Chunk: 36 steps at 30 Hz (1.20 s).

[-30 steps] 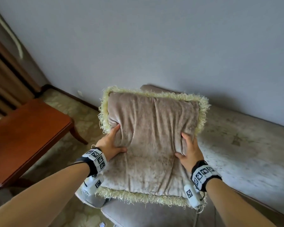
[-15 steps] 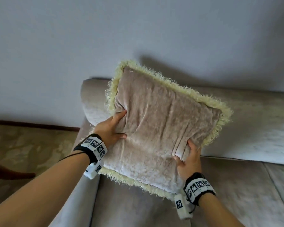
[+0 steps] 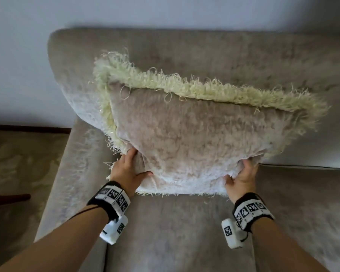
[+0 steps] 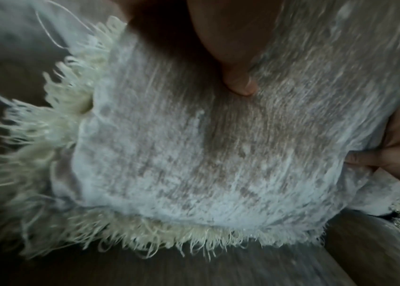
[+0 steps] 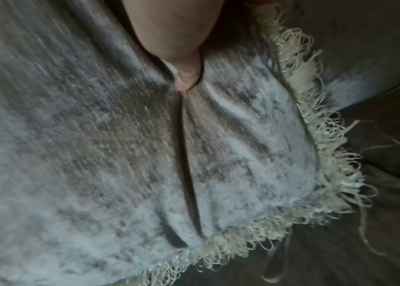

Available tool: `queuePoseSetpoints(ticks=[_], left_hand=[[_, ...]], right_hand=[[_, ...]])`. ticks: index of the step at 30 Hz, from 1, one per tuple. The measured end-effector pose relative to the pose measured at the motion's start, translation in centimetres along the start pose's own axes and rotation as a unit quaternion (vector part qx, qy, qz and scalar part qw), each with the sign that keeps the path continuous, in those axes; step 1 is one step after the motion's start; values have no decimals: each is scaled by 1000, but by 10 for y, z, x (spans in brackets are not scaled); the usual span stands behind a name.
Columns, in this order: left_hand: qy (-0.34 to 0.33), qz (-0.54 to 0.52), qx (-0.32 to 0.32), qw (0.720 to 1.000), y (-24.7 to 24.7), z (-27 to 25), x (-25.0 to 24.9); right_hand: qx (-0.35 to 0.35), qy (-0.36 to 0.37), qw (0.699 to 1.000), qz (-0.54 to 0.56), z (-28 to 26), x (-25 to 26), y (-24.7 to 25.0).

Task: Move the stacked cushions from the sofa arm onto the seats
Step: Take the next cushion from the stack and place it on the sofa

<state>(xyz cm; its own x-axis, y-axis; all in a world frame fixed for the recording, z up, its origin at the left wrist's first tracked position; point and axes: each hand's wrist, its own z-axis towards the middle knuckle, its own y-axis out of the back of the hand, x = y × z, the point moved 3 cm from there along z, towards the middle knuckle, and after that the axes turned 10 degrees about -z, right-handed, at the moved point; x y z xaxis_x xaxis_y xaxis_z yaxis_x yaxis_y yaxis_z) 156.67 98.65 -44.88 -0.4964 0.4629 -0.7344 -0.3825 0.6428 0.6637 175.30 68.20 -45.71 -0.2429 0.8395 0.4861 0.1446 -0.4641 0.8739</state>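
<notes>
A beige velvet cushion (image 3: 200, 138) with a pale yellow shaggy fringe is held up in front of the sofa backrest (image 3: 185, 54), its lower edge just above the seat (image 3: 165, 232). My left hand (image 3: 129, 169) grips its lower left corner, thumb pressed into the front face. My right hand (image 3: 241, 177) grips the lower right corner the same way. The left wrist view shows the cushion (image 4: 206, 145) and my thumb dug into the fabric. In the right wrist view the cushion (image 5: 96, 154) creases under my thumb. My other fingers lie hidden behind the cushion.
The sofa arm (image 3: 67, 183) runs along the left of the seat. Beyond it lie patterned carpet (image 3: 18, 163) and a dark wooden leg (image 3: 10, 198). A plain wall (image 3: 18, 65) stands behind the sofa. A seam (image 3: 302, 166) marks where seat meets backrest on the right.
I have swung the cushion from the sofa arm over to the seat, and it now stands more upright and level against the backrest. Both hands slid down to its lower corners.
</notes>
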Motion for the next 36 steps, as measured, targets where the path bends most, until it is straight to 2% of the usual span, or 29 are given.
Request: queuePoseSetpoints(ticks=[4,11,15,17,19,21,23,25,27,29,32,36], left_hand=[[43,-16,-1,999,-24,-20,35],[-5,0,-15,1000,-18,-21,37],[-17,30,-23,999,-5,-37,40],[-5,44,-42,998,3,-48,44],[34,41,-41,998,7,-59,50],[74,34,-22,996,6,-68,59],[103,27,-2,994,-1,-73,69],[109,19,3,994,-13,-71,79],[119,12,7,993,-28,-62,87],[129,3,9,992,-43,-51,96],[135,-25,-1,991,-66,-39,106],[143,-36,-14,989,-80,-30,103]], right_hand=[[33,45,998,-25,-2,-16,-11],[58,74,995,-40,-4,-17,-5],[32,128,986,-98,-12,-1,31],[-24,196,966,-169,-14,11,59],[-72,262,941,-203,-11,29,84],[-86,331,909,-239,-3,54,106],[-63,378,864,-326,15,79,121],[14,376,828,-417,40,95,125],[115,348,811,-457,61,98,118],[167,327,795,-483,71,96,106],[174,313,796,-489,78,95,91],[122,331,811,-467,83,92,83]])
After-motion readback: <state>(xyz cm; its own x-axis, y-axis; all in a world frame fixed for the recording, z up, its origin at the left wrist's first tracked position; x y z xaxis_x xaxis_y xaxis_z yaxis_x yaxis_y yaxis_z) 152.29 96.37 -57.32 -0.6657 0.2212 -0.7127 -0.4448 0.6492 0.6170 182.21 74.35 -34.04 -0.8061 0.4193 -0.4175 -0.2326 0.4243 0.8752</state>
